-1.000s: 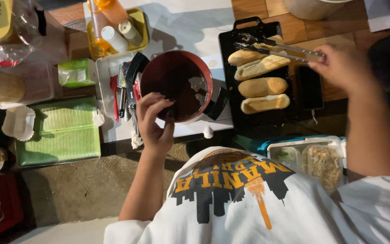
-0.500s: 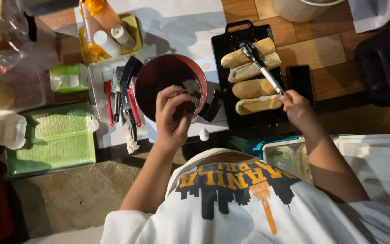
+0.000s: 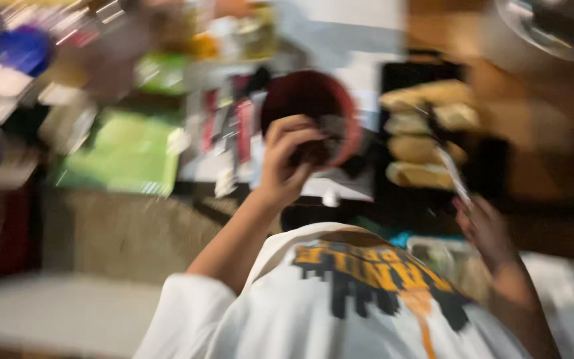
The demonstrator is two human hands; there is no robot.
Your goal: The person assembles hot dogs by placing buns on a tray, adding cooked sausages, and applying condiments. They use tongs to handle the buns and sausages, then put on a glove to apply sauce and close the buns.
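Cluttered worktop (image 3: 340, 189), heavily motion-blurred, seen from above the person's white printed shirt (image 3: 340, 299). Near its middle sits a dark red bowl (image 3: 310, 100), and the left hand (image 3: 287, 159) curls its fingers over the bowl's near rim, touching dark contents inside; just right of the bowl a black tray (image 3: 493, 159) holds several pale bread rolls (image 3: 420, 149), over which slim metal tongs (image 3: 452, 174) extend from the closed right hand (image 3: 483, 229), which grips their near end. Left of the bowl lie red-and-black utensils (image 3: 234, 126), a green mat (image 3: 124, 156) and blue lids (image 3: 21, 50), all too blurred to detail.
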